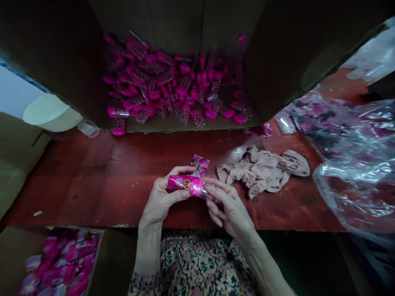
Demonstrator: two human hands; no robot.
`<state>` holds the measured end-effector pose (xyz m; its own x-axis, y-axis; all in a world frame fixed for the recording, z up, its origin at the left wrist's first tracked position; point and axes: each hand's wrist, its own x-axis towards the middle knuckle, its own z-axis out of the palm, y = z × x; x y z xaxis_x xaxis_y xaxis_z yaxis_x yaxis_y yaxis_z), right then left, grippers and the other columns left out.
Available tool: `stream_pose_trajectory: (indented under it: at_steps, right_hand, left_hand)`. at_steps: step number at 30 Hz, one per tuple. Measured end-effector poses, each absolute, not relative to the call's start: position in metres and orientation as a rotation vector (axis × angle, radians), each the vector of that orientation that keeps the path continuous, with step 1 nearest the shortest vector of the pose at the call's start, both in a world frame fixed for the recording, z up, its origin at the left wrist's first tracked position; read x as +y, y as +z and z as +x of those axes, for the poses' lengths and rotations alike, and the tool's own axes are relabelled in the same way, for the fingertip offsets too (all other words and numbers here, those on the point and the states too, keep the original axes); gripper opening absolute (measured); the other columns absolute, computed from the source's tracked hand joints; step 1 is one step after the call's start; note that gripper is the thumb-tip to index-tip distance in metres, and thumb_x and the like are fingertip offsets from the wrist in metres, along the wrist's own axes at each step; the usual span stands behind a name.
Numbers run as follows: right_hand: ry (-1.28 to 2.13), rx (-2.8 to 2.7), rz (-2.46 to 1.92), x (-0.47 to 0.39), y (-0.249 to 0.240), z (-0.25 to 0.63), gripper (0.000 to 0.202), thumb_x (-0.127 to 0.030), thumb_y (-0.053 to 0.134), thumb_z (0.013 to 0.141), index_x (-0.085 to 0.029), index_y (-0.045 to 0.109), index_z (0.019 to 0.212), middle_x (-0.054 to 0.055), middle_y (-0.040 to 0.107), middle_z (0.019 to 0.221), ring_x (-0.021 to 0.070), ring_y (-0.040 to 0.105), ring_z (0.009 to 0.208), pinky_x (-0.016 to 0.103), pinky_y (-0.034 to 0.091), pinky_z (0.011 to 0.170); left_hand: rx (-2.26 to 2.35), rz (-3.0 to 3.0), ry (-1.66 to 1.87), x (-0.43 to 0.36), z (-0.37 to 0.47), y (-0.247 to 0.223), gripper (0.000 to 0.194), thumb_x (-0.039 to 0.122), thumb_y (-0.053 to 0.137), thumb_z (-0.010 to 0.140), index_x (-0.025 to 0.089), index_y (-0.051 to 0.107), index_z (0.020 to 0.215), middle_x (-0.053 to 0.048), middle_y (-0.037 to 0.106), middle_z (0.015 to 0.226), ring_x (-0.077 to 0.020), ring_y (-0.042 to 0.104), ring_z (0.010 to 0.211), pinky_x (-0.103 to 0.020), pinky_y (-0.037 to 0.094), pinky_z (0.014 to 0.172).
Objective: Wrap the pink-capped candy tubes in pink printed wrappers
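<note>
A small pink cylindrical container (185,183) with a printed wrapper lies sideways between my hands, above the red table. My left hand (159,200) is closed around its left end, thumb on the near side and fingers over the far side. At its clear right end, the fingers of my right hand (226,204) are closed and pressed against it. Just behind it shows a flat pink printed packet (200,163); whether the two touch I cannot tell.
A cardboard box (173,130) ahead holds many pink-capped bottles (185,94). A crumpled cloth (263,170) lies right, beside a clear plastic bag (364,164). A white tub (51,113) stands left. Below left, another box holds pink wrapped containers (61,267).
</note>
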<state>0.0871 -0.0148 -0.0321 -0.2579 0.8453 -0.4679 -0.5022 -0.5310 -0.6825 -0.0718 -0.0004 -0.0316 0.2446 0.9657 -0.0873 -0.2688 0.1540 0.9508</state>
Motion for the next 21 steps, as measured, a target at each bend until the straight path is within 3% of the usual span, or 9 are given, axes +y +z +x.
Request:
stream_pose_trajectory:
  at_steps: [9, 17, 21]
  right_hand:
    - [2.037, -0.382, -0.965, -0.012, -0.031, 0.088, 0.027, -0.030, 0.064, 0.073, -0.015, 0.061, 0.095, -0.012, 0.038, 0.035, -0.0003, 0.011, 0.027, 0.009, 0.021, 0.021]
    - [1.628, -0.803, -1.113, -0.016, -0.031, 0.089, 0.026, -0.033, 0.057, 0.082, -0.021, 0.060, 0.105, -0.009, 0.046, 0.044, 0.0015, 0.031, 0.031, 0.010, 0.025, 0.029]
    - [1.513, -0.898, -1.146, -0.019, -0.032, 0.088, 0.033, -0.034, 0.054, 0.085, -0.023, 0.055, 0.116, -0.007, 0.049, 0.050, 0.0028, 0.034, 0.036, 0.013, 0.028, 0.033]
  left_hand:
    - [0.787, 0.968, 1.113, 0.000, -0.068, -0.033, 0.020, 0.023, 0.065, 0.071, 0.016, 0.071, 0.089, -0.009, 0.057, 0.115, -0.0240, 0.052, 0.105, -0.035, 0.037, 0.094]
    - [1.111, 0.636, 1.490, 0.002, -0.054, -0.039, 0.042, 0.008, 0.074, 0.058, 0.022, 0.065, 0.096, -0.001, 0.065, 0.097, -0.0127, 0.058, 0.086, -0.024, 0.045, 0.079]
    - [1.014, 0.433, 1.419, -0.004, -0.047, -0.033, 0.029, 0.018, 0.072, 0.064, 0.018, 0.066, 0.092, -0.003, 0.067, 0.088, -0.0127, 0.061, 0.075, -0.026, 0.050, 0.070]
